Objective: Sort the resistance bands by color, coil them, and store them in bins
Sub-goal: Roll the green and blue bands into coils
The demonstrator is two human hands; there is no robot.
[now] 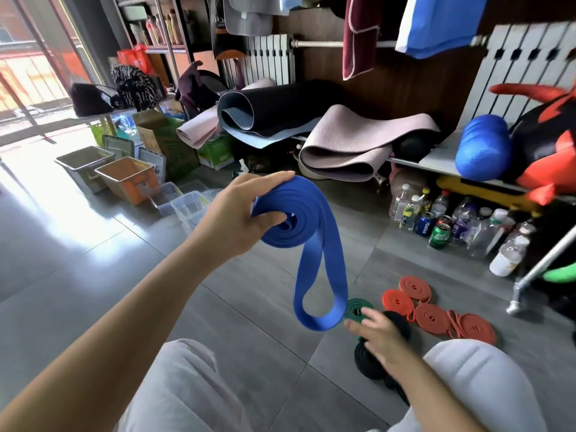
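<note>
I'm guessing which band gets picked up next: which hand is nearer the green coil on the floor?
Right. The right hand is low at the green coil, reaching over its edge; the left hand is raised well above it, gripping the blue band.

right hand (pixel 378 333): motion-blurred | black bands (pixel 367 363): partly hidden beneath it (count unclear) | green band (pixel 358 307): lower part behind fingers | red-black toy (pixel 548 145): cut by right edge

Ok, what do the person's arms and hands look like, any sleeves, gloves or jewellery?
The left arm and right arm are bare to the frame edge, no sleeves in view. The left hand has no glove, ring or watch showing; the right hand is gloveless too, but blurred. White trousers cover the knees.
</note>
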